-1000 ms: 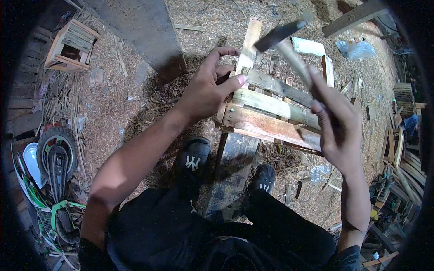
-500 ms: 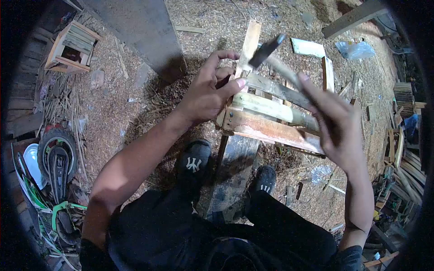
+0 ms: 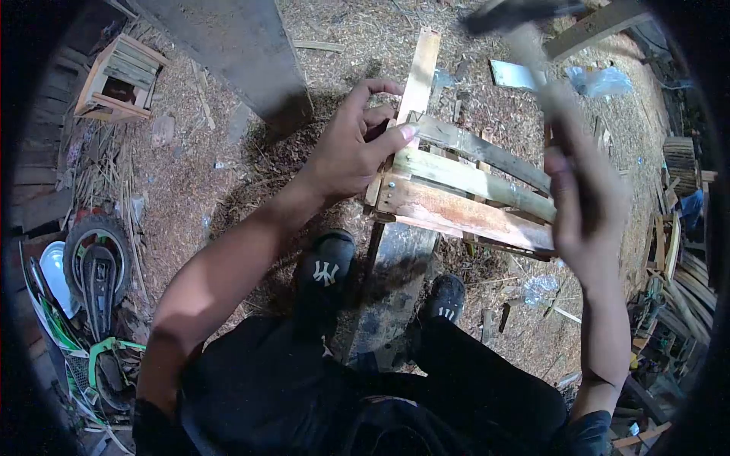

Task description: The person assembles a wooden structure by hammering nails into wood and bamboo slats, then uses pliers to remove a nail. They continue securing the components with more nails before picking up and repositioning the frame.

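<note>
A slatted wooden frame rests across a plank between my feet. Around its left corner wraps my left hand, the thumb pressed on the end of a grey slat where it meets a long upright strip. A thin point, perhaps a nail, stands by the thumb tip; it is too small to be sure. My right hand is closed on the handle of a hammer, raised over the right side of the frame. Motion blurs the hammer's head.
At upper left stands a small slatted wooden box; a wide board lies beside it. A green-and-black bike is at the left edge. Wood scraps pile up on the right, and a plastic bag lies on the shavings-covered ground.
The hammer has swung up and to the right, away from the slat's end, with my right hand rising slightly. My left hand stays at the frame's corner.
</note>
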